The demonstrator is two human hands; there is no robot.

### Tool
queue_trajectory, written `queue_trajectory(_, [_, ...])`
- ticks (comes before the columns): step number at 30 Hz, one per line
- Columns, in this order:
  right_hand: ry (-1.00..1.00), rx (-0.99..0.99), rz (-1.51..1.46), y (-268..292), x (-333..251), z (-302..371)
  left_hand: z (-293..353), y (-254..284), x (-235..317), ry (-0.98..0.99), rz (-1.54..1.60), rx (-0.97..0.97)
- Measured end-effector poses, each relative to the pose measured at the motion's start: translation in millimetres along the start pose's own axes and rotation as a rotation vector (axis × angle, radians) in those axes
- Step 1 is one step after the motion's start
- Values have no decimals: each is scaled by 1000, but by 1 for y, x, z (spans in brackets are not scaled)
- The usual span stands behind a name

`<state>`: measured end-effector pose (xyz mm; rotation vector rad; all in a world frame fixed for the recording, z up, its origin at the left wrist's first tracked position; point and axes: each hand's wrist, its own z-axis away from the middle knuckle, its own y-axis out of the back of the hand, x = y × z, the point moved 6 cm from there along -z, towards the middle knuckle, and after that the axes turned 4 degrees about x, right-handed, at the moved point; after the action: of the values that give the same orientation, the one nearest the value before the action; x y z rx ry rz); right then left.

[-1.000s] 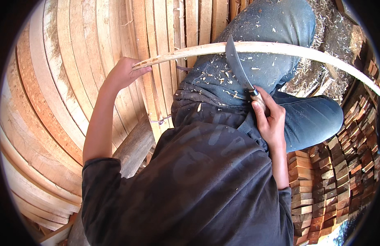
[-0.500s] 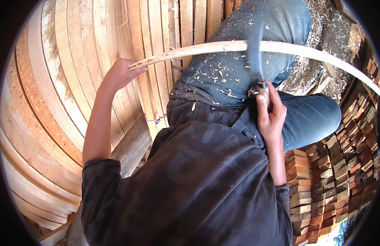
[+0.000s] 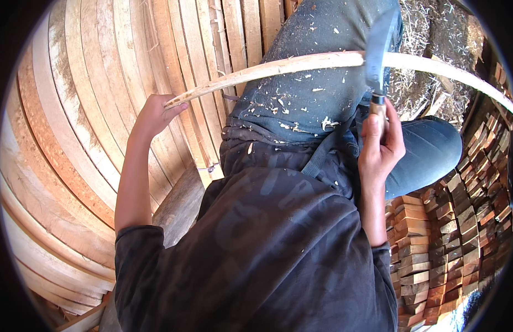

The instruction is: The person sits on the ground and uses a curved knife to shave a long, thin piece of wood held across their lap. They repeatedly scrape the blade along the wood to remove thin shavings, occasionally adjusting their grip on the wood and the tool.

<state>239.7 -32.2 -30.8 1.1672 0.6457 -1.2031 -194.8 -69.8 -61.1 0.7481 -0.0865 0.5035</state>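
Observation:
A long, pale wooden strip (image 3: 278, 67) crosses over my thigh and runs off to the far right, looking bent through the lens. My left hand (image 3: 156, 113) is closed around its left end. In my right hand (image 3: 381, 145) is the wooden handle of a knife with a broad, slightly curved blade (image 3: 380, 50). The blade lies across the strip, right of its middle, and points away from me. Whether its edge bites into the wood, I cannot tell. Curled wood shavings (image 3: 328, 123) are scattered over my jeans (image 3: 301, 102).
Rows of long planks (image 3: 110, 72) fill the left side. At the right, cut wooden blocks (image 3: 450, 221) are stacked in several rows. Shavings cover the ground (image 3: 428, 33) beyond my legs. A grey beam (image 3: 182, 199) lies by my left side.
The knife and my right hand have moved right along the strip. My left hand, with the strip's end, has shifted slightly left and down. A fresh curl of shavings lies on my lap.

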Motion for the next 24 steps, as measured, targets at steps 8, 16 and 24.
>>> queue_trajectory(8, [77, -11, 46, -7, -5, 6, 3, -2, 2, -81, 11, 82])
queue_trajectory(16, [237, -98, 85, -6, -16, 9, 10, -5, 9, -115, 19, 220])
queue_trajectory(24, [120, 34, -98, 5, -1, 5, 7, -11, 3, -88, 1, 208])
